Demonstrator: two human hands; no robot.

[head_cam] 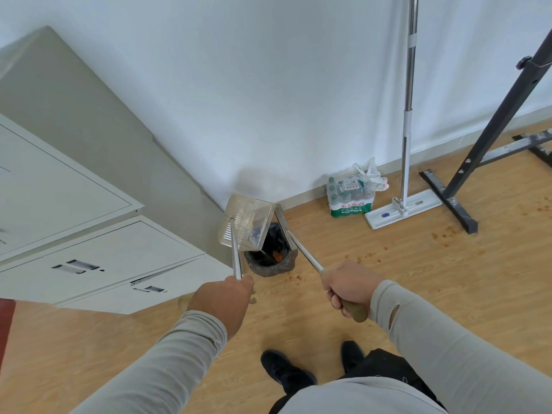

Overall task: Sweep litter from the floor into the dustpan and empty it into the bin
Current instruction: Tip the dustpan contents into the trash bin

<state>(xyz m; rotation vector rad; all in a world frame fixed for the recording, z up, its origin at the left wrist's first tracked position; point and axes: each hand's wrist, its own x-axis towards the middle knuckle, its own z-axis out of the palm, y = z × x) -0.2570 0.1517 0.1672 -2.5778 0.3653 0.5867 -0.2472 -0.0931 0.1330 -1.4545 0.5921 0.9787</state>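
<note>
- Grey metal cabinet [89,234] stands left of the bin [270,255], which sits in the corner against the wall, lined with a dark bag.
- Left hand [222,303] grips the metal handle of the clear dustpan [246,221], which is tipped up over the bin's left rim; bits of litter show inside the pan and something orange lies in the bin, so emptying looks under way, not finished.
- Right hand [348,286] is clenched round the broom handle [304,252]; the broom head [282,216] sits above the bin's far right edge, touching the pan's edge.
- Right of the bin, orange-brown scraps [369,256] lie scattered on the wooden floor, so I judge more sweeping remains.
- Further right of the bin stand a pack of bottles [349,197] and a flat mop [403,209].
</note>
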